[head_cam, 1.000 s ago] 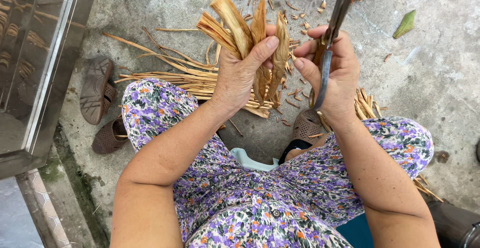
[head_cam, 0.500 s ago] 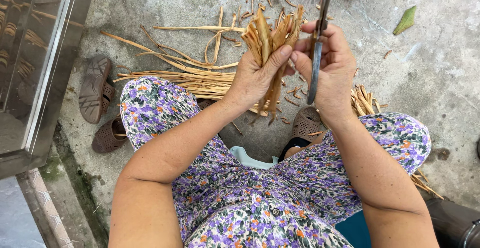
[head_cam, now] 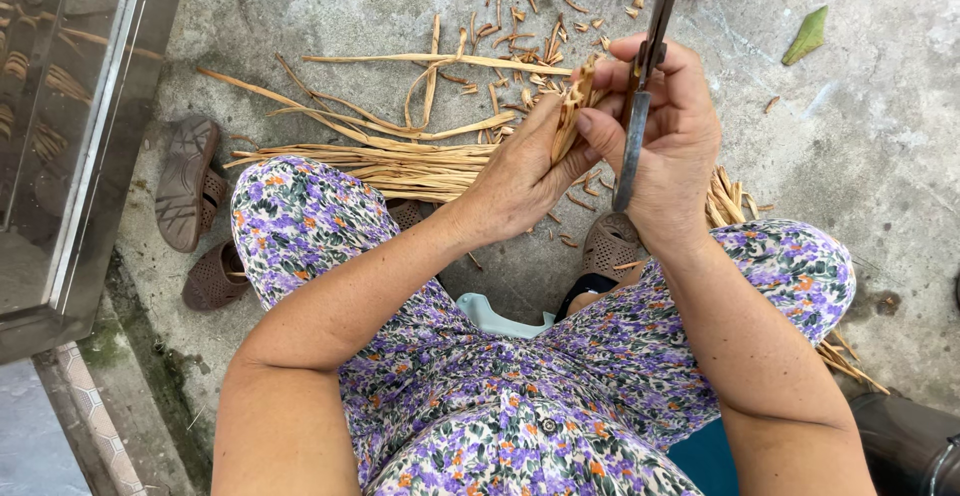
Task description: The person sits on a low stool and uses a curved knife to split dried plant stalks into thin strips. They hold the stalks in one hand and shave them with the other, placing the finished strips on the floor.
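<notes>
Since a moment ago, the bundle of dried strips [head_cam: 574, 114] is sitting lower and more hidden between the hands. The left hand [head_cam: 520, 171] is gripping it; the right hand [head_cam: 672, 141] is clenching the scissors [head_cam: 640, 106], blades upright, just beside it, above the concrete floor [head_cam: 880, 156].

Two hands [head_cam: 530, 171]; one knife [head_cam: 640, 106]; three brown sandals [head_cam: 187, 184]; one green leaf [head_cam: 806, 36].

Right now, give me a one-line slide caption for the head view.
Left hand pinches a bundle of dried plant strips while right hand holds a long metal blade beside it, above scattered strips on concrete.
</notes>
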A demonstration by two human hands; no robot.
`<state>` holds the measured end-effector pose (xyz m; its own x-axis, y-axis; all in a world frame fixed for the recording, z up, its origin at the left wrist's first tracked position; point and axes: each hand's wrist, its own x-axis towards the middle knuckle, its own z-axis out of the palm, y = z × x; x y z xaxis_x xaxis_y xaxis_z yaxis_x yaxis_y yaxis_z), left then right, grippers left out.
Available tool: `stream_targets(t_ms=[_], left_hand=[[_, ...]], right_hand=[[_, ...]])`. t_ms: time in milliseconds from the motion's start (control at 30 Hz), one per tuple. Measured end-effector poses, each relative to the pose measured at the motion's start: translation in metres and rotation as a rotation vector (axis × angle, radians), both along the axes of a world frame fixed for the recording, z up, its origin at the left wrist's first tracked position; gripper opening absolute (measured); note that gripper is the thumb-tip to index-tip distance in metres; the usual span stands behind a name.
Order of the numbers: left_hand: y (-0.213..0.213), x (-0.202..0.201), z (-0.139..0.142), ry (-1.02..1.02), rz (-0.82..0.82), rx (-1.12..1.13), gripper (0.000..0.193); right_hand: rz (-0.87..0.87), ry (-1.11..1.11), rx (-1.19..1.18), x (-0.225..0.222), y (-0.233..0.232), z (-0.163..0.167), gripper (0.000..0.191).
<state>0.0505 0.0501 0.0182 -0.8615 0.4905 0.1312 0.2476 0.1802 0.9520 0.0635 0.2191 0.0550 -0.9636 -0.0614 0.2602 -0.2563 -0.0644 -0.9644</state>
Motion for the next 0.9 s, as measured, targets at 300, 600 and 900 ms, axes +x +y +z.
stream_targets(t_ms=[300, 600, 900], left_hand=[[-0.005, -0.009, -0.010, -0.450, -0.044, 0.773, 0.047], [-0.010, -0.014, -0.005, -0.403, 0.081, 0.579, 0.027], [-0.016, -0.025, -0.007, -0.374, 0.234, 0.859, 0.021]], right_hand=[[0.106, -0.178, -0.340, -0.008, 0.009, 0.004, 0.046], [-0.022, -0.015, 0.015, 0.002, 0.007, 0.002, 0.043], [-0.017, 0.059, 0.441, 0.001, 0.001, -0.004, 0.066]])
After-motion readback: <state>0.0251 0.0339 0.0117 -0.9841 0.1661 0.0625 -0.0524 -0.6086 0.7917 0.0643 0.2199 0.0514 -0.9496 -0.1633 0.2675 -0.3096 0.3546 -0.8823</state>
